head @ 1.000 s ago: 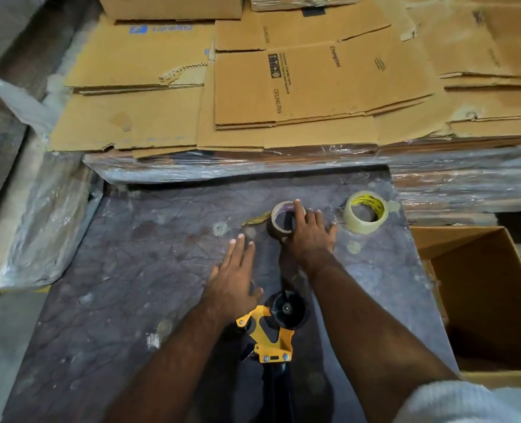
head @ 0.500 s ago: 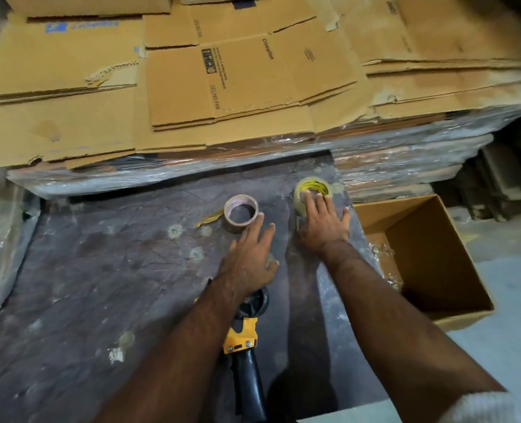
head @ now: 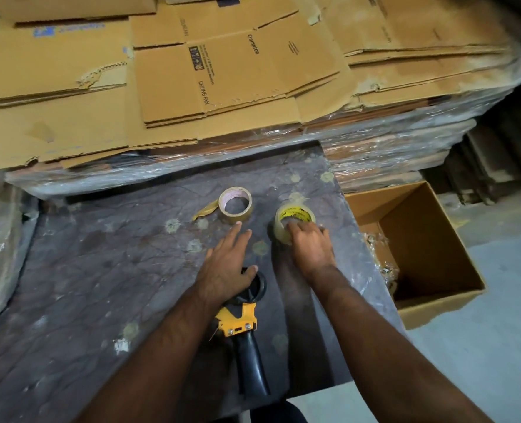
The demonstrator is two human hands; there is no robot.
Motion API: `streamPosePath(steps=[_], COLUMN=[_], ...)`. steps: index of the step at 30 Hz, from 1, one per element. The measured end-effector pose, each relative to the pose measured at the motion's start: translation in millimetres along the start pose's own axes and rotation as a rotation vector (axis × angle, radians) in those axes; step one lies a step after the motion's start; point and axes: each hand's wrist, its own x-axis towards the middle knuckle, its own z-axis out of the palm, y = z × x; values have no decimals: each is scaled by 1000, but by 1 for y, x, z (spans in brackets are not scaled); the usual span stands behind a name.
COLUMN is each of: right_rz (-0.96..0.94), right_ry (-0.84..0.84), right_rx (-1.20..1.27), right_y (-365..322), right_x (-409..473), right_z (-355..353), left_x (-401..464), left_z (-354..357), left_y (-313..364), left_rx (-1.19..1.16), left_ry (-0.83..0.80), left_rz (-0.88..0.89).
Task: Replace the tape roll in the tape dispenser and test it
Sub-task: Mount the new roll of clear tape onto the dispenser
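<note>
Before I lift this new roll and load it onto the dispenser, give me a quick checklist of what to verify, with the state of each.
1. Right hand on the clear tape roll: ok, fingers reach into its core and over the near rim.
2. Roll lifted: not ok, it lies flat on the work surface.
3. Tape dispenser steadied: ok, left hand rests on its wheel end.
4. Dispenser spindle empty: cannot tell, the left hand covers part of it.
5. Used brown roll out of the way: ok, it lies apart, beyond the left hand.
6. Free end of the clear tape found: cannot tell.
</note>
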Motion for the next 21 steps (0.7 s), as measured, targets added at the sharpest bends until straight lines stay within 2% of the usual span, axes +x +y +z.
streamPosePath(steps=[2,5,9,15,21], right_rz=[-71,-135,-215,-274,-261], right_ry=[34,98,199,220,192], right_rx=[143,320,470,521,513], right_y=[-17,-44,-83,-132,-177], right_x=[-28,-69,-112,-142,-158], right_z=[-1,-8,-23,-41,-47], left_x=[-11,-30,-67,-109,-144], left_z=[-6,-15,-32,-42,-51], left_y=[-4,-8,-28,-75,-93], left_rx=[-108,-481,-911,-1147,-1258], left_ry=[42,155,94,69,248], left_rz=[9,-40,-86,-98,-61])
